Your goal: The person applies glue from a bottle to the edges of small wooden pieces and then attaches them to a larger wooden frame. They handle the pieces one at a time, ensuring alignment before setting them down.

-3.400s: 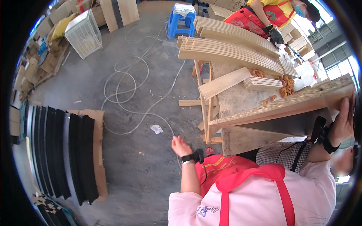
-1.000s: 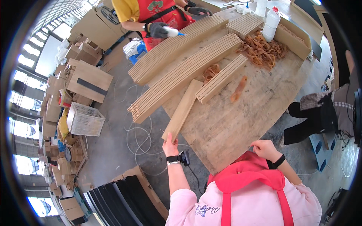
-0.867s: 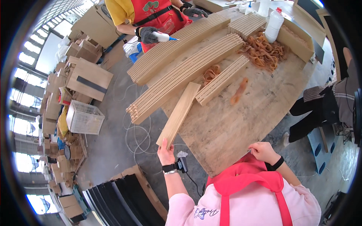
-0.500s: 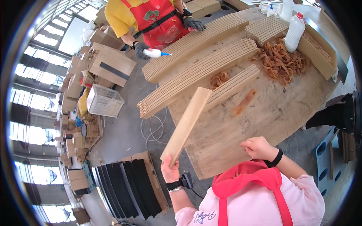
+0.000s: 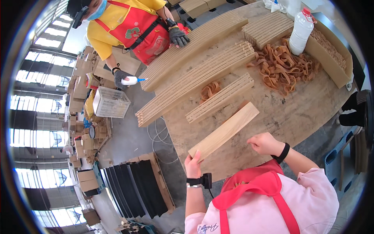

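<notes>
A flat, light wooden board [image 5: 225, 130] slants over the near part of the table, its near-left end gripped by my left hand [image 5: 193, 165]. Between thumb and fingers, that hand is closed on the board's end. My right hand [image 5: 267, 144] is beside the board's right side, apart from it, with fingers curled together; whether anything is in them is hidden. Just beyond the board lies a short row of grooved wooden strips [image 5: 220, 97]. An orange rubber band [image 5: 242, 105] is partly covered by the board's far end.
Long rows of grooved strips [image 5: 194, 84] cross the table [image 5: 288, 111]. A rubber band heap [image 5: 286, 68], a white jug [image 5: 302, 33] and a cardboard box [image 5: 327, 58] sit far right. Across the table, a gloved person [image 5: 142, 33] holds a glue bottle [image 5: 130, 80].
My left hand has swung the board rightward, from a steep angle to a flatter slant nearer my right hand. The co-worker's glue bottle has moved left and lower. The whole view has shifted slightly.
</notes>
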### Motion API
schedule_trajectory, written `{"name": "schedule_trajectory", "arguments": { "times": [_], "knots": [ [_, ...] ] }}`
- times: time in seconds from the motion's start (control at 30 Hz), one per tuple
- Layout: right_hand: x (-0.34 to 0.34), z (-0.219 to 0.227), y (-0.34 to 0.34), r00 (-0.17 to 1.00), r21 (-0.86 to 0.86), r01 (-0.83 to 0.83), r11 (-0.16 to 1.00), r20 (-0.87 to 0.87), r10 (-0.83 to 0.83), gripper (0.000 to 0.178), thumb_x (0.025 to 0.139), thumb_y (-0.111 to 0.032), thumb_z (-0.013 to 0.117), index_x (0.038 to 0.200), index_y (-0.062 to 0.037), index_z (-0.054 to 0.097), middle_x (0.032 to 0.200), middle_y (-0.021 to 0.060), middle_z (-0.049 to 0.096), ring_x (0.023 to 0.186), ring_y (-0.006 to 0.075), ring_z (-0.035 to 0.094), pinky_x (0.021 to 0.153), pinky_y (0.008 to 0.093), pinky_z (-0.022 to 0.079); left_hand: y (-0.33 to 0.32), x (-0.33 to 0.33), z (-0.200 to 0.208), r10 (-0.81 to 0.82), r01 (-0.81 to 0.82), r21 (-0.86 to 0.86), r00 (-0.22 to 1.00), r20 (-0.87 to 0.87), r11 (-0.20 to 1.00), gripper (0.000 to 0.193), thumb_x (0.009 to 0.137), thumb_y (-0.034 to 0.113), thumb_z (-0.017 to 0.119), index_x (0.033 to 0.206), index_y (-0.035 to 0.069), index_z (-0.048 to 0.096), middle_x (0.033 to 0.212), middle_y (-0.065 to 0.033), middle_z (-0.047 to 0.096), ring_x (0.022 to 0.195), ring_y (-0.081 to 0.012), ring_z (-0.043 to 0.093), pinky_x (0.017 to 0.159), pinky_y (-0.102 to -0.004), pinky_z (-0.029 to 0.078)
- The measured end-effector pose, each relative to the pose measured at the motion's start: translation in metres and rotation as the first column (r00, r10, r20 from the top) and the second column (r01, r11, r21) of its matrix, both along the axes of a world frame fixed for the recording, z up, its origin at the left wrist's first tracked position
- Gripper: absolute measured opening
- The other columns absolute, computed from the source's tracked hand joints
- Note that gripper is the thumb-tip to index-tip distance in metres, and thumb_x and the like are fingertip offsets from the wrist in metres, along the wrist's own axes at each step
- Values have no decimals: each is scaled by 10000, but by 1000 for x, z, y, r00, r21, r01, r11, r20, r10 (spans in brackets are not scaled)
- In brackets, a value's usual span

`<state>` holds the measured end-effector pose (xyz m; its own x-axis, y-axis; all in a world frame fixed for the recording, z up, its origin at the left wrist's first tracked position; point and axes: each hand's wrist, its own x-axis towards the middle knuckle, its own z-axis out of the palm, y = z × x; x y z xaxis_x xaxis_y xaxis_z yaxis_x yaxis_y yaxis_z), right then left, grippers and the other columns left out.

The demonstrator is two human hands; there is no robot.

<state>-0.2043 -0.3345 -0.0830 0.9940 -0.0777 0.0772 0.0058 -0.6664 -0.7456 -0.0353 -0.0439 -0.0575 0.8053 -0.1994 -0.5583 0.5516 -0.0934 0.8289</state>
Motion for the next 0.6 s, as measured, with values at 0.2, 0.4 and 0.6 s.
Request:
{"name": "schedule_trajectory", "arguments": {
  "times": [0.2, 0.4, 0.6],
  "knots": [
    [-11, -6, 18, 998, 19, -9, 1000, -63, 10, 159, 788, -134, 561, 886, -114, 685, 777, 107, 671, 707, 297, 652, 630, 416, 528, -2, 77, -34, -672, -83, 880, 613, 415, 468, 556, 875, 405, 643, 1142, -73, 545, 1023, -218, 638, 923, -318, 634, 783, -382, 498],
    [-6, -2, 18, 987, 2, 63, 998, -146, -62, 145, 776, -116, 575, 874, -111, 682, 753, 117, 660, 697, 300, 649, 622, 406, 524, 19, 197, 2, -327, -59, 617, 806, 494, 785, 682, 861, 459, 645, 1191, -111, 468, 1109, -261, 583, 1068, -323, 578, 915, -393, 453],
    [23, 31, 31, 970, -7, 220, 975, -108, -220, 124, 772, -35, 588, 858, -71, 671, 712, 110, 647, 643, 279, 642, 578, 363, 511, 95, 317, -80, 178, -307, 376, 923, 340, 874, 964, 712, 547, 766, 1267, -142, 381, 1125, -216, 544, 1004, -258, 546, 819, -362, 488]
  ]
}}
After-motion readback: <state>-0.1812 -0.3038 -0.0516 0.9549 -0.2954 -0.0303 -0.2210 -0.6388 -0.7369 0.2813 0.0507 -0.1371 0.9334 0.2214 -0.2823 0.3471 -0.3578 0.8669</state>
